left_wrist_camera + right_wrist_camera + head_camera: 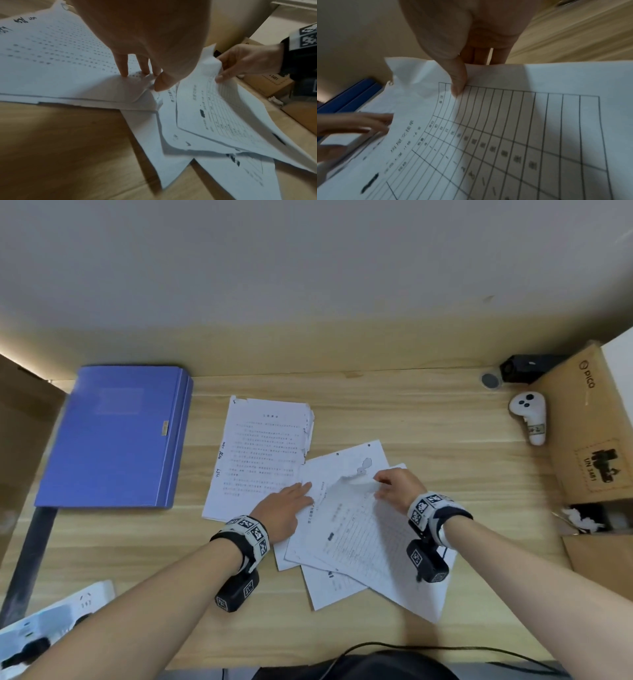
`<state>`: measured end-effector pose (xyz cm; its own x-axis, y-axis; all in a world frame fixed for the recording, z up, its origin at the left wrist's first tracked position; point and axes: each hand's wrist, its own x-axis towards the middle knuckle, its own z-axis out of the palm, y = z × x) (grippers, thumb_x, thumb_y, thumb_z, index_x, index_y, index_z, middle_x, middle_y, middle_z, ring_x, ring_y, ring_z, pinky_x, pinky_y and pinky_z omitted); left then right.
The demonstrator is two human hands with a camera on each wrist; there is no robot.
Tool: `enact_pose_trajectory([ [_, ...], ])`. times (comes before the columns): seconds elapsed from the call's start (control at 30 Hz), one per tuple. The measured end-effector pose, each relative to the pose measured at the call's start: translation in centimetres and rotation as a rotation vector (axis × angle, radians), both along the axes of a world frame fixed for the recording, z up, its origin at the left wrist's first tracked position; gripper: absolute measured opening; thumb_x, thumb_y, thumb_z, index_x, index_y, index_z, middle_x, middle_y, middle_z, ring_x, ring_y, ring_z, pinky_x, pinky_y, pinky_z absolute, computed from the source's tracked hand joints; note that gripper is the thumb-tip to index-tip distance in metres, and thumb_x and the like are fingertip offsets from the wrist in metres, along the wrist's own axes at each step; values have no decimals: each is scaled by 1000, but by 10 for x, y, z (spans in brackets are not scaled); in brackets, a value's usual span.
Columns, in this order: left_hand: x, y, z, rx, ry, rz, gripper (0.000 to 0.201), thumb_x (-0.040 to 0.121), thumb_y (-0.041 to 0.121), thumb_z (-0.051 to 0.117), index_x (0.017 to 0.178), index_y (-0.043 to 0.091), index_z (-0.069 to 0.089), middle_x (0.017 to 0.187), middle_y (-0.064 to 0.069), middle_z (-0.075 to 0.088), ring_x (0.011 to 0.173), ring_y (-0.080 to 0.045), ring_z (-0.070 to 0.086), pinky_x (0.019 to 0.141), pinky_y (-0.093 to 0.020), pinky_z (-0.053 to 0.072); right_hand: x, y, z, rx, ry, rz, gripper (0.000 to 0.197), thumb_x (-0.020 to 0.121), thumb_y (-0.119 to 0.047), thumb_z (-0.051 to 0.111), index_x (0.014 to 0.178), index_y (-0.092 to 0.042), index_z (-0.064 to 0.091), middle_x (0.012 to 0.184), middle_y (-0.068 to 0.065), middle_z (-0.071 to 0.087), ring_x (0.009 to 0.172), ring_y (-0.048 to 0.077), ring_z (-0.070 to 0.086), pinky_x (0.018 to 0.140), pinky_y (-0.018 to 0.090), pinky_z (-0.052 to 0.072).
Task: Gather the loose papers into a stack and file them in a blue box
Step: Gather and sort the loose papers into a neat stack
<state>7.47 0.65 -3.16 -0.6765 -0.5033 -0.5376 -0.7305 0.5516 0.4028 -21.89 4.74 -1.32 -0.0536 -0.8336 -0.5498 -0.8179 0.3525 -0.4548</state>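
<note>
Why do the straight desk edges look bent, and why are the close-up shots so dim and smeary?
Head view: the wide lens bows the desk. Left wrist view: dim, the loose papers smeared. Right wrist view: the right hand looms out of focus, shading the table sheet; the left hand blurs.

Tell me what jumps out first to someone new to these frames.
The fan of loose papers at the middle of the wooden desk: the right hand pinches the top sheet by its far edge, and the left hand presses on the papers beside it. At far left lies the closed blue box; a white controller lies far right.
</note>
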Motion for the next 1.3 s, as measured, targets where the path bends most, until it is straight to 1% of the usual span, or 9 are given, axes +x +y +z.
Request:
enact_pose_trajectory([
  [0.1, -3, -1, 1, 21, 15, 42, 58, 93, 1, 39, 147, 22, 38, 165, 5, 8, 152, -17, 9, 120, -40, 20, 17, -8, -8, -43, 30, 78, 11, 83, -10, 58, 92, -15, 63, 103, 3, 61, 97, 26, 59, 75, 38, 48],
  [0.2, -6, -5, 4, 25, 15, 68, 54, 93, 2, 39, 144, 21, 44, 164, 5, 16, 149, -18, 17, 116, -38, 26, 26, -15, -16, -37, 82, 110, 52, 78, -18, 72, 126, -22, 53, 127, -2, 47, 116, 19, 48, 84, 40, 52],
  [0.33, -10, -10, 7, 26, 2, 89, 55, 93, 3, 39, 146, 18, 41, 162, 5, 21, 144, -19, 25, 113, -38, 31, 26, -26, -17, 63, 181, 130, 42, 72, -30, 78, 110, -22, 60, 114, -2, 57, 114, 23, 49, 88, 41, 51],
  [0.4, -9, -9, 7, -32, -4, 131, 54, 94, 6, 40, 147, 18, 38, 163, 2, 20, 145, -20, 25, 114, -37, 29, 25, -26, -14, 36, 200, 144, 20, 72, -28, 75, 80, -17, 60, 99, -2, 58, 103, 24, 51, 77, 39, 52],
  [0.47, -3, -8, 7, -121, -21, 204, 54, 95, 9, 42, 148, 16, 37, 163, -3, 20, 146, -22, 24, 114, -36, 26, 22, -24, -15, 20, 157, 146, 33, 75, -24, 73, 63, -18, 44, 88, -2, 55, 88, 23, 53, 64, 33, 44],
  [0.73, 36, -3, 0, -231, -113, 332, 58, 95, 15, 42, 151, 17, 31, 164, -4, 13, 149, -22, 17, 114, -40, 26, 32, -48, 15, 37, 85, 344, 37, 74, -30, 80, 67, -25, 44, 71, -10, 52, 70, 17, 48, 57, 29, 34],
  [0.87, 47, 3, -2, -241, -77, 410, 58, 96, 15, 42, 152, 19, 30, 165, -4, 12, 150, -22, 14, 116, -38, 21, 57, -73, 12, -68, 136, 457, 30, 71, -32, 82, 77, -22, 55, 97, -7, 55, 94, 16, 49, 73, 33, 47],
  [1.0, 60, 14, -5, -223, -17, 484, 59, 94, 12, 46, 151, 21, 33, 164, -5, 14, 150, -23, 17, 116, -39, 23, 79, -90, 1, -155, 174, 560, 20, 68, -23, 80, 80, -22, 64, 123, -4, 54, 116, 20, 43, 87, 36, 46],
  [1.3, 68, 22, -6, -186, 21, 559, 56, 95, 14, 46, 149, 20, 35, 164, -4, 14, 150, -22, 15, 118, -42, 26, 75, -82, -3, -115, 140, 437, 18, 82, -18, 67, 78, -29, 52, 91, -7, 62, 87, 20, 60, 68, 30, 43],
])
